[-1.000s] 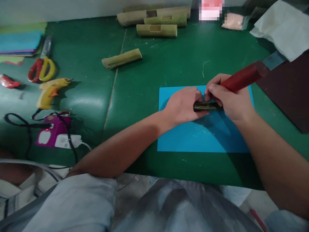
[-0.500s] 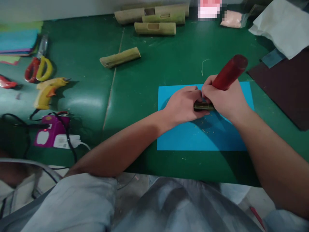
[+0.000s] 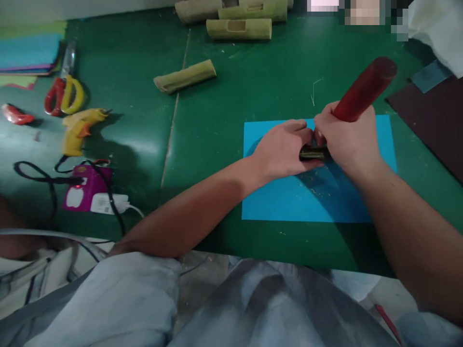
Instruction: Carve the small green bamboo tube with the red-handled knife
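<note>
Over a blue sheet of paper (image 3: 267,205), my left hand (image 3: 280,148) is closed around a short, dark greenish piece of bamboo (image 3: 311,153), its fingers curled round the far side and the thumb along the near side. My right hand (image 3: 353,140) wraps a red-handled tool (image 3: 365,90), whose handle sticks up and leans right. Hidden behind the right hand, the tool's working end cannot be made out. The two hands nearly touch above the bamboo piece. Small pale shavings (image 3: 314,192) lie on the paper below them.
Cut bamboo tubes (image 3: 238,30) lie at the back, and another bamboo piece (image 3: 185,77) nearer. At left are scissors (image 3: 65,84), a yellow glue gun (image 3: 79,130), coloured sheets (image 3: 29,53) and a purple power block (image 3: 80,193) with cables. A dark board (image 3: 430,115) lies right.
The whole scene has shifted slightly right and up in view. Both hands keep their grips; the red handle leans a little farther right.
</note>
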`<state>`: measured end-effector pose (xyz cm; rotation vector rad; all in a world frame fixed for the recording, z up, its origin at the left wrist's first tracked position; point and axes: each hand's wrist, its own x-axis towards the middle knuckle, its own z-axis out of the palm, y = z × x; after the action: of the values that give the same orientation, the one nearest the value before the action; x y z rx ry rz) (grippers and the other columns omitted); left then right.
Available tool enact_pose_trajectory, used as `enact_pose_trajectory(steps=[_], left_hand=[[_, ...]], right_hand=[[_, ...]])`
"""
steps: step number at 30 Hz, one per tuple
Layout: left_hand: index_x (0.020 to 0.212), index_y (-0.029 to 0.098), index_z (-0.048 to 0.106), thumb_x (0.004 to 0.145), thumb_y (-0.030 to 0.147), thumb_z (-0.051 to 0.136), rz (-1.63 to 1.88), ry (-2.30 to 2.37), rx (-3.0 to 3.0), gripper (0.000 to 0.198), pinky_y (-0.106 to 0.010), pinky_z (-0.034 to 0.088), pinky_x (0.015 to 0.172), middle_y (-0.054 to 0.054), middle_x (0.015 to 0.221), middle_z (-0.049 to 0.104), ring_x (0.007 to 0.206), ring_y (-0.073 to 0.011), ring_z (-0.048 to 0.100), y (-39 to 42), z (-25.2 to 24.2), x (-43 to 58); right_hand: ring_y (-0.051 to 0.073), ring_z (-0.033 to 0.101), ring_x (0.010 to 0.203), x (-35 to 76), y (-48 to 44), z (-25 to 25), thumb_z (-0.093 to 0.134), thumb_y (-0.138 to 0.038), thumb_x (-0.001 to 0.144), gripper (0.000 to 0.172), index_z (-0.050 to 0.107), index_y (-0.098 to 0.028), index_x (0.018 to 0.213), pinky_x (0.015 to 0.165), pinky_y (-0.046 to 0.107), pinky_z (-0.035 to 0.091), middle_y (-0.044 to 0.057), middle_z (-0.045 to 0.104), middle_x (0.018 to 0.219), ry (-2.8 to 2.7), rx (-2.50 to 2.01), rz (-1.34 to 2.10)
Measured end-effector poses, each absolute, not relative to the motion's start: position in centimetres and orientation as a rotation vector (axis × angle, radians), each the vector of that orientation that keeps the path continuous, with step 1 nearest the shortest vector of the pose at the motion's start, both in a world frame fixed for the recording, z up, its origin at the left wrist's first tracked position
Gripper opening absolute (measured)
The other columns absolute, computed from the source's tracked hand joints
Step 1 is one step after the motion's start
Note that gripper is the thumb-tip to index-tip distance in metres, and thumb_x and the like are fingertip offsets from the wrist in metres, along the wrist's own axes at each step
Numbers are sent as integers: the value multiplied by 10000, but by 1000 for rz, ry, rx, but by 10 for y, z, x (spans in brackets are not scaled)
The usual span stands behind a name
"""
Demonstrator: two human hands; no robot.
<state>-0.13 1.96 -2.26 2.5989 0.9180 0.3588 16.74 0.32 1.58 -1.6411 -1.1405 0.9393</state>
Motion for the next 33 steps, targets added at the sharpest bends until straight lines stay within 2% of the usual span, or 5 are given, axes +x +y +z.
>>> enact_pose_trajectory(steps=[4, 9, 18, 23, 33], left_hand=[[1222, 164, 807, 1084, 555, 838, 275, 1004, 2584, 416, -537, 654, 1098, -173, 1260, 829, 1237, -406, 805, 12, -8, -5], [1187, 178, 808, 1101, 384, 798, 252, 922, 2637, 224, -484, 629, 1003, -143, 1215, 817, 1219, -381, 806, 5, -4, -10], [1139, 207, 754, 1091, 297, 807, 523, 761, 2722, 115, -475, 588, 893, -130, 1153, 811, 1093, -347, 794, 7, -23, -14], [1111, 220, 727, 1076, 271, 810, 588, 720, 2721, 103, -463, 574, 867, -118, 1123, 809, 1035, -327, 777, 8, -30, -12], [1157, 219, 800, 1107, 438, 804, 433, 843, 2629, 225, -485, 618, 942, -115, 1120, 821, 1071, -335, 786, 2, -13, -10]], right_hand=[[150, 409, 547, 170, -2, 20, 712, 42, 928, 585, 466, -297, 520, 565, 371, 308, -40, 477, 520, -1148, -1598, 1009], [149, 433, 552, 176, -21, 19, 792, -79, 975, 537, 529, -279, 552, 593, 348, 391, -31, 505, 546, -1152, -1404, 1011], [155, 461, 527, 178, -28, 14, 692, -109, 775, 320, 597, -289, 528, 531, 344, 338, -16, 554, 539, -1054, -1277, 947], [145, 409, 494, 176, -31, 18, 676, -73, 802, 368, 575, -285, 518, 510, 338, 339, -24, 530, 530, -1077, -1361, 942], [162, 471, 550, 178, -32, 16, 717, -112, 817, 352, 595, -282, 534, 537, 335, 330, -12, 557, 574, -1036, -1406, 962]])
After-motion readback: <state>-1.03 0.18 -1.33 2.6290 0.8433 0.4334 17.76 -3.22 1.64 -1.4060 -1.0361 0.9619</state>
